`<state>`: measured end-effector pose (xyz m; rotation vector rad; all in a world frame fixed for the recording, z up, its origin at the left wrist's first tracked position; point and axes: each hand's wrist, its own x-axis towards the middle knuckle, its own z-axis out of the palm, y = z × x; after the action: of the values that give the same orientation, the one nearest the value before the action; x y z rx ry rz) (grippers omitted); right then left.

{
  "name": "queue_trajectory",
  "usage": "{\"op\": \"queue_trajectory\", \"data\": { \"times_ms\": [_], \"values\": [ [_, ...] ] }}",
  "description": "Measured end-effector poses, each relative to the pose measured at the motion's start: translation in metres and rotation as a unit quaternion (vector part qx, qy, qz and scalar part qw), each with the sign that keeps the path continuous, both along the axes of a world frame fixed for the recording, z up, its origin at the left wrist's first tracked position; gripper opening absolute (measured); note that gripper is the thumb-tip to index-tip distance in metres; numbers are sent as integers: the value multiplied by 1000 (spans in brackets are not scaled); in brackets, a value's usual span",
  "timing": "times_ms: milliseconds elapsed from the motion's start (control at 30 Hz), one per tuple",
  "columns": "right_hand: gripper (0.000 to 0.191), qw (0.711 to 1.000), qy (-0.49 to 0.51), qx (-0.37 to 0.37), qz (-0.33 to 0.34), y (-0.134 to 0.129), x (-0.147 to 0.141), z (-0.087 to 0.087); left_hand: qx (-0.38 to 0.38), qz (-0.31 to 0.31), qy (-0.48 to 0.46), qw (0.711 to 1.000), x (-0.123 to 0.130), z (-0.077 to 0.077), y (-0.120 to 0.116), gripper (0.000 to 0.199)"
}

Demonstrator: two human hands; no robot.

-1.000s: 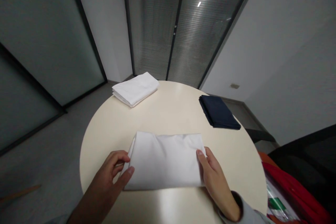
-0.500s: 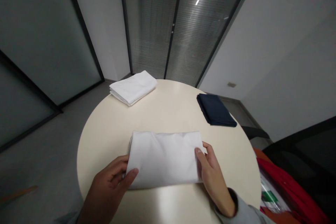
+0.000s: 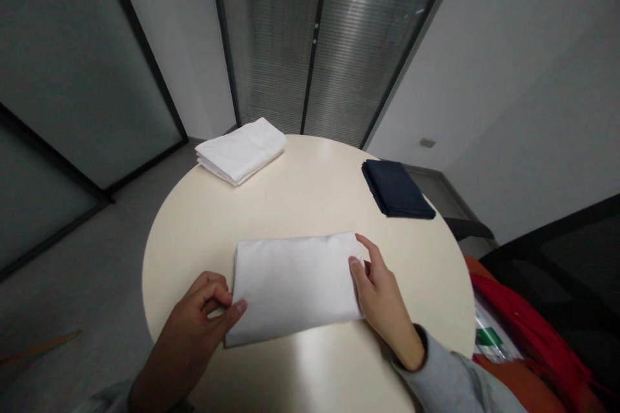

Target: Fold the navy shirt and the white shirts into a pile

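Observation:
A folded white cloth [image 3: 295, 287] lies near the front of the round table [image 3: 314, 200]. My left hand [image 3: 201, 319] pinches its left edge, thumb on top and the other fingers curled at the side. At the opposite end, my right hand [image 3: 382, 290] grips the right edge, its thumb on the upper face and its index finger stretched along the far corner. The fingertips under the cloth are hidden. Another folded white cloth [image 3: 242, 150] rests at the far left of the table. A folded dark navy cloth [image 3: 397, 188] sits at the far right.
Right of the table stands an orange chair [image 3: 508, 377] bearing a red item [image 3: 533, 335] and a clear plastic package with a green patch [image 3: 489, 337]. A black chair [image 3: 566, 251] is behind it. Glass panels with blinds [image 3: 276, 45] rise beyond the table.
The cloth between my hands has shifted slightly left and tilted, its right end now higher, and its top looks smoother. My right index finger has straightened. The camera view has shifted slightly.

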<state>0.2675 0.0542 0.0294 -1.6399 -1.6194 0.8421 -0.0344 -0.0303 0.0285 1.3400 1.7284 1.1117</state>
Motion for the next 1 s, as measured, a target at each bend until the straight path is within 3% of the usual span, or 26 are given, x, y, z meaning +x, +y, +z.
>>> {"op": "queue_trajectory", "data": {
  "times_ms": [200, 300, 400, 500, 633, 700, 800, 900, 1000],
  "values": [
    [83, 978, 200, -63, 4, 0, 7, -1, 74, 27, 56, 995, 11, 2, -1, 33],
    [83, 975, 214, -56, 20, -3, 8, -2, 97, 63, 76, 990, 13, -1, -3, 30],
    [75, 991, 127, -37, 28, -5, 6, -4, 89, 77, 102, 988, 9, -6, -2, 29],
    [69, 999, -18, -10, 28, -5, 1, -3, 45, 47, 126, 990, 1, -4, 2, 27],
    [68, 989, -143, 19, 37, -3, -5, 1, 56, 33, 211, 975, -13, 22, 17, 32],
    [68, 987, -158, 25, 36, -2, -8, 2, 93, -6, 279, 956, -17, 40, 35, 42],
    [67, 987, -153, 29, 40, -3, -12, 1, 113, -152, 347, 919, -15, 56, 74, 50],
    [64, 986, -163, 21, 43, -5, -11, 0, 108, -266, 387, 876, -1, 53, 114, 48],
    [61, 980, -192, 40, 46, -4, -7, 9, 107, -338, 401, 845, 13, 40, 137, 38]
  ]
}}
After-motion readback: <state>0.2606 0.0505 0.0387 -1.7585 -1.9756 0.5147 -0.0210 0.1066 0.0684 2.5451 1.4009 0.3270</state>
